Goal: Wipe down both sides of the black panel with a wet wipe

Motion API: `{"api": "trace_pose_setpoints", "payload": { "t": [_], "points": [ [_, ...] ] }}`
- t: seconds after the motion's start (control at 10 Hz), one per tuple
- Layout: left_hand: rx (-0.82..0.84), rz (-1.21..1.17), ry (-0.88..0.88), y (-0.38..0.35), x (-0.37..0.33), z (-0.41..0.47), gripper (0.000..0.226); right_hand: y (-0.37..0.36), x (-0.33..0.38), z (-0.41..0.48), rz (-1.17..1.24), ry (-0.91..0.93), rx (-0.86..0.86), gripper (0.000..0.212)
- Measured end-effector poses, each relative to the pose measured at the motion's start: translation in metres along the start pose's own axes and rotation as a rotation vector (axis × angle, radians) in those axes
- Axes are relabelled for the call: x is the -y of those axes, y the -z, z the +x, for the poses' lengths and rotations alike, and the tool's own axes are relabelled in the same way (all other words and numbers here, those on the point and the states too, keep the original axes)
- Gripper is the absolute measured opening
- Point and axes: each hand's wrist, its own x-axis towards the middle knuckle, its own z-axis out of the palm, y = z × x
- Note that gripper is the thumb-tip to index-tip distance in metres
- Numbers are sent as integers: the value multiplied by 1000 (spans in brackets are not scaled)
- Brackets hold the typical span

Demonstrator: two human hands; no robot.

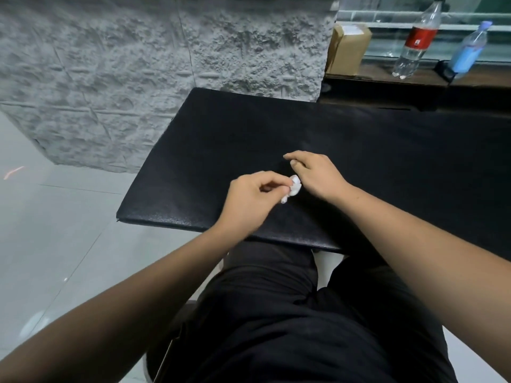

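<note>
**We see the wipe bunched small over a black panel laid flat on the lap.**

The black panel (210, 150) is a rectangle with rounded corners and a finely pebbled, faintly shiny face. It rests across our black-trousered thighs, with its long axis running left to right and its right end out of view. Our left hand (249, 199) pinches the crumpled white wet wipe (293, 185) at its fingertips. Our right hand (313, 172) rests on the panel with bent fingers, its thumb side against the wipe; we cannot tell whether it grips. Behind are a rough grey stone-look wall (138, 64) and glossy pale floor tiles (41, 217). On the dark ledge (381, 74) stand a taped cardboard box (348, 48), a clear red-labelled bottle (417, 41) and a blue-labelled bottle (470, 49); their contents are unclear.
</note>
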Motion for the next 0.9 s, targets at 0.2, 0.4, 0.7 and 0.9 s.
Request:
{"api": "trace_pose_setpoints", "payload": {
  "t": [0.2, 0.4, 0.7, 0.9],
  "points": [
    [-210, 48, 67, 82, 23, -20, 16, -30, 30, 11, 16, 70, 68, 36],
    [-385, 160, 255, 146, 67, -70, 10, -67, 62, 18, -21, 175, 148, 36],
    [-444, 255, 453, 178, 139, -167, 5, -120, 100, 24, -69, 322, 234, 37],
    [-307, 327, 533, 159, 174, -208, 3, -129, 106, 26, -61, 366, 194, 36]
  ]
}}
